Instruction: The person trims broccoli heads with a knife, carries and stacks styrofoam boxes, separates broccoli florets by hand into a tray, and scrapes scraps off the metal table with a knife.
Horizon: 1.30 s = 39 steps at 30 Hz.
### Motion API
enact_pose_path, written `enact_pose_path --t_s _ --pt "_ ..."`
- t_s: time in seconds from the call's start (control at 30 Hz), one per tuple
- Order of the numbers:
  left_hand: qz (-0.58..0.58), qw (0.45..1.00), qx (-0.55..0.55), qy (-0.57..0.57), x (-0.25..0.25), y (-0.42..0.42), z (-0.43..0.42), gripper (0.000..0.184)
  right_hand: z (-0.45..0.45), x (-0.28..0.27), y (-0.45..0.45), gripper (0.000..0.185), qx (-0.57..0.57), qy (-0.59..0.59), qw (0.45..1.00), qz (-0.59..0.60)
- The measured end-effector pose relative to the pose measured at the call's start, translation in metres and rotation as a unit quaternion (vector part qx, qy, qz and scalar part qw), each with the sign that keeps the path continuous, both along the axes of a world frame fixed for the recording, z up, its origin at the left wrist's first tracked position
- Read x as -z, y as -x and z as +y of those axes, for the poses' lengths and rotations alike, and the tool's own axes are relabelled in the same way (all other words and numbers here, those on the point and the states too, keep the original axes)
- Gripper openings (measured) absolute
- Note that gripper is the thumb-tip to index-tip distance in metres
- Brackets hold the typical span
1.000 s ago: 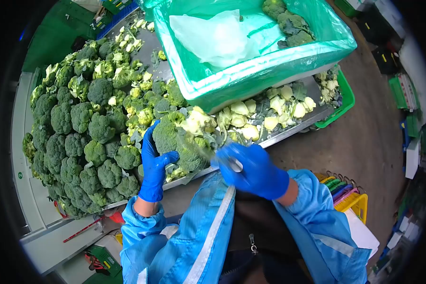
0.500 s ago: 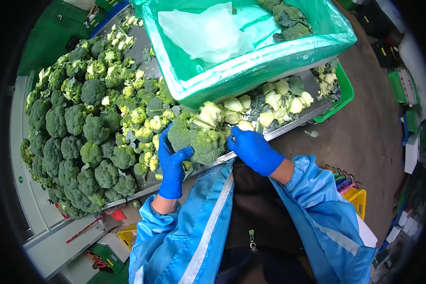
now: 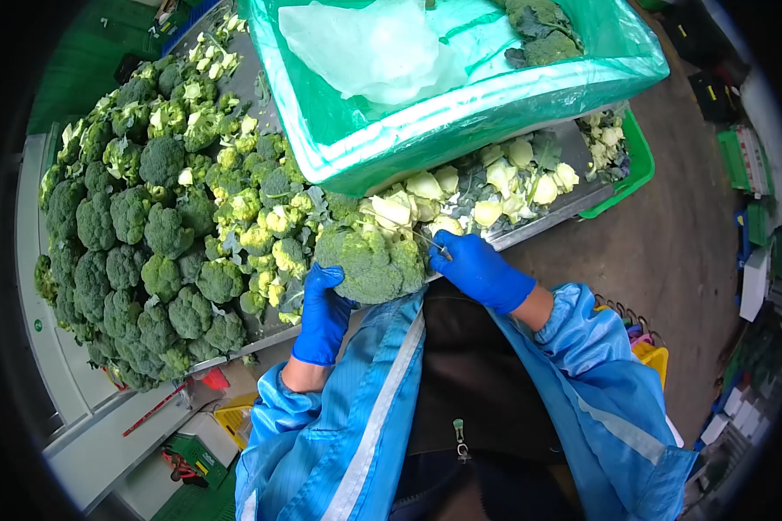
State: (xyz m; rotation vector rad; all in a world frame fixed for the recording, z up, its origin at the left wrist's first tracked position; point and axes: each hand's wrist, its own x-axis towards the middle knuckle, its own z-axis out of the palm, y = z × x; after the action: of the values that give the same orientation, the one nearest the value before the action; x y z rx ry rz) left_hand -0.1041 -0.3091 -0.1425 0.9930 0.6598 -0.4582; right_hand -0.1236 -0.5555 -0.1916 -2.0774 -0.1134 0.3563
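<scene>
My left hand (image 3: pixel 324 314), in a blue glove, grips a large broccoli head (image 3: pixel 369 265) from its left side, at the table's near edge. The thumb lies against the green florets; the other fingers are partly hidden. To the right, my blue-gloved right hand (image 3: pixel 480 272) is closed round a small knife (image 3: pixel 432 240). Its thin blade points left toward the pale stem side of the broccoli, and I cannot tell whether it touches. Cut pale stem pieces (image 3: pixel 425 184) lie just beyond the head.
A green crate (image 3: pixel 356 178) lined with clear plastic stands beyond my hands, holding a white sheet (image 3: pixel 369 52) and some broccoli (image 3: pixel 543 35). Many broccoli heads (image 3: pixel 130 217) are heaped on the left. Another green crate (image 3: pixel 639 165) with trimmings sits at the right end.
The held broccoli has turned, so its wide crown now faces up. My right hand has shifted slightly right and down, and the knife blade shows more clearly.
</scene>
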Motion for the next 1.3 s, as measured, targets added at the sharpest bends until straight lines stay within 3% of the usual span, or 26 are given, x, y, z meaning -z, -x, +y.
enact_pose_path --t_s 0.13,0.23,0.3,0.37,0.43,0.5,0.57,0.67,0.77,0.83,0.87,0.9,0.97,1.03,1.1,1.13,1.17,1.27,1.3 --pt "0.019 0.999 -0.008 0.046 0.009 0.004 0.007 0.048 0.000 -0.002 0.001 0.020 0.003 0.054 0.998 -0.024" --pt "0.061 0.992 -0.046 0.097 0.011 0.007 0.010 0.058 -0.003 -0.006 0.001 0.021 0.013 0.093 0.993 -0.074" --pt "-0.141 0.989 0.037 -0.022 0.007 0.008 0.014 0.073 -0.012 -0.022 -0.003 0.020 -0.029 -0.014 0.999 -0.034" --pt "-0.144 0.985 0.051 -0.078 -0.008 0.004 0.011 0.081 -0.015 -0.050 -0.005 0.019 -0.030 -0.027 0.998 -0.053" --pt "-0.273 0.937 0.107 -0.188 -0.010 -0.007 0.007 0.093 -0.011 -0.063 -0.007 0.017 -0.033 -0.041 0.996 -0.075" --pt "-0.288 0.924 0.118 -0.223 -0.009 -0.009 0.006 0.103 -0.007 -0.066 -0.005 0.019 -0.025 -0.053 0.992 -0.111" --pt "-0.297 0.925 0.057 -0.230 -0.015 -0.002 0.003 0.103 -0.014 -0.007 0.002 0.022 -0.036 0.111 0.993 -0.003" --pt "-0.343 0.887 0.070 -0.301 -0.023 -0.004 0.020 0.105 -0.034 0.004 0.010 0.025 -0.009 0.118 0.993 0.013" --pt "-0.335 0.886 0.072 -0.312 -0.035 -0.012 0.034 0.095 -0.039 -0.010 -0.001 0.025 0.017 0.058 0.997 0.039" --pt "-0.295 0.937 0.022 -0.183 -0.020 -0.005 0.067 0.085 -0.039 -0.014 -0.010 0.025 0.038 0.019 0.997 0.059" --pt "-0.274 0.954 -0.008 -0.117 -0.007 -0.001 0.089 0.086 -0.041 0.003 -0.010 0.029 0.013 0.024 1.000 -0.010" --pt "-0.282 0.953 -0.006 -0.112 -0.006 -0.001 0.096 0.086 -0.036 -0.009 -0.011 0.029 0.005 0.018 1.000 -0.012" --pt "-0.311 0.938 0.021 -0.148 -0.009 -0.006 0.100 0.086 -0.027 -0.055 -0.015 0.029 -0.031 -0.015 0.997 0.067" --pt "-0.351 0.909 0.058 -0.217 -0.015 -0.018 0.098 0.088 -0.018 -0.068 -0.018 0.030 -0.081 -0.041 0.994 0.066" --pt "-0.367 0.884 0.079 -0.277 -0.026 -0.029 0.089 0.090 -0.002 -0.079 -0.017 0.035 -0.121 -0.161 0.979 -0.039" --pt "-0.364 0.878 0.083 -0.299 -0.034 -0.034 0.082 0.091 0.005 -0.089 -0.022 0.032 -0.146 -0.134 0.975 -0.099" --pt "-0.360 0.872 0.086 -0.320 -0.043 -0.038 0.074 0.091 0.010 -0.088 -0.025 0.032 -0.150 -0.132 0.975 -0.100" --pt "-0.440 0.785 0.141 -0.412 -0.046 -0.041 0.084 0.096 0.023 -0.083 -0.033 0.035 -0.193 -0.097 0.974 -0.075" --pt "-0.439 0.786 0.134 -0.415 -0.048 -0.039 0.086 0.096 0.027 -0.084 -0.035 0.036 -0.204 -0.093 0.970 -0.093"
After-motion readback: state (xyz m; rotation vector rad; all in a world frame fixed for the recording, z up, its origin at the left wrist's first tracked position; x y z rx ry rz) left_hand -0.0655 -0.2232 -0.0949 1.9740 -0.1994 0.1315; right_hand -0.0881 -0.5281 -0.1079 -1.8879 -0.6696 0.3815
